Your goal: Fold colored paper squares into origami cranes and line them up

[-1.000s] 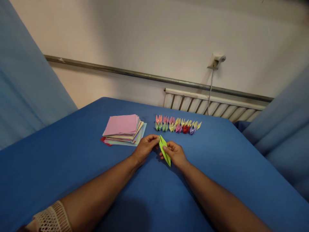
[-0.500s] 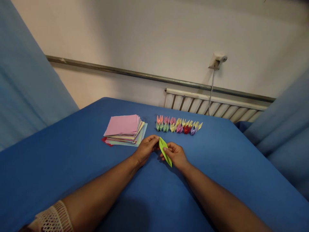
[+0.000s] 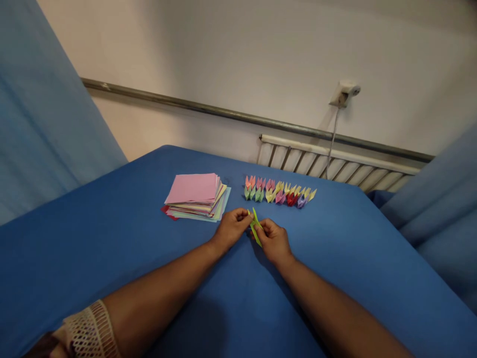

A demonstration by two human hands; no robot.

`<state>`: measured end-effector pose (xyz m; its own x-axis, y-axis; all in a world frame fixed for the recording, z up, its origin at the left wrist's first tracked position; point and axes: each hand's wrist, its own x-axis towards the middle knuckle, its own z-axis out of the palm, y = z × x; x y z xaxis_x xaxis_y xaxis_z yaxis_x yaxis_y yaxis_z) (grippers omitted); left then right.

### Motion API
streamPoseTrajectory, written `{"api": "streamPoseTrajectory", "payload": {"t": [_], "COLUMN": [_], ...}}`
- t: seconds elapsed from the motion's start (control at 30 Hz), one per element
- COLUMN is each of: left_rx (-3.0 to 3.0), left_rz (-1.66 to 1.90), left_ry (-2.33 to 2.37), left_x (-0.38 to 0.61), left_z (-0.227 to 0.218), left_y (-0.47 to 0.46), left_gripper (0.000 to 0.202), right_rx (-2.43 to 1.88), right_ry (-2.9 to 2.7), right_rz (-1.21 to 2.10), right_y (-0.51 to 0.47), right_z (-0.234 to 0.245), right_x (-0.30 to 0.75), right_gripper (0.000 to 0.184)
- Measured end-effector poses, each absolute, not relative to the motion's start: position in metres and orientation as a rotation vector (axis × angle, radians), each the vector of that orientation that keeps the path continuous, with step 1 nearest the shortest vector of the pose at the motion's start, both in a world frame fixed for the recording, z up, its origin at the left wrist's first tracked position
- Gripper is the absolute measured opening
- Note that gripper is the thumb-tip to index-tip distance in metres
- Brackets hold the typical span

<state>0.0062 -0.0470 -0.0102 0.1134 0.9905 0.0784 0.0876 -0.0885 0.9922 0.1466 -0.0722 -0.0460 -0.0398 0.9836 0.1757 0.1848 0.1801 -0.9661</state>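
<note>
A bright yellow-green folded paper (image 3: pixel 256 232) is held between both hands above the blue table. My left hand (image 3: pixel 233 227) pinches its upper left part between thumb and fingers. My right hand (image 3: pixel 275 240) grips its lower right side, the thumb on top and the other fingers partly behind. At its upper end the paper shows two narrow points standing apart; the rest is covered by my fingers. Just beyond the hands stand two rows of small folded paper cranes (image 3: pixel 280 197) in pink, green, yellow, red and purple.
A stack of coloured paper sheets (image 3: pixel 194 189), pink on top, lies left of the cranes on the blue table cover (image 3: pixel 130 214). Behind are a radiator (image 3: pixel 298 159), a metal pipe (image 3: pixel 208 108) and a wall socket (image 3: pixel 341 94) with a cord. Blue curtains (image 3: pixel 44 99) hang at both sides.
The green paper has turned more edge-on and its upper end now parts into two points. My left fingers have moved onto it from its tip. The view has shifted slightly.
</note>
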Motion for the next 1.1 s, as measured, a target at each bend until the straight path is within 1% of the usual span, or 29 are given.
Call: {"api": "streamPoseTrajectory", "payload": {"t": [0.13, 0.4, 0.7, 1.1], "left_rx": [1.395, 1.385, 1.475, 1.338], "left_rz": [1.146, 1.142, 1.145, 1.145], "left_ry": [1.159, 1.140, 1.230, 1.109], "left_x": [0.0062, 0.0065, 0.0054, 0.0050], "left_z": [-0.0094, -0.0054, -0.0057, -0.0072], "left_y": [-0.0470, -0.0495, -0.0483, -0.0470], "left_gripper": [0.029, 0.031, 0.030, 0.031], "right_rx": [-1.241, -1.228, -1.279, -1.257], "right_ry": [-1.513, -1.488, -1.635, -1.570], "right_rz": [0.887, 0.946, 0.757, 0.862], "right_y": [-0.0753, -0.0712, -0.0773, -0.0761], "right_z": [-0.0432, -0.0478, -0.0407, -0.0413], "right_x": [0.1472, 0.1471, 0.1484, 0.1473], "right_gripper": [0.026, 0.025, 0.023, 0.022]}}
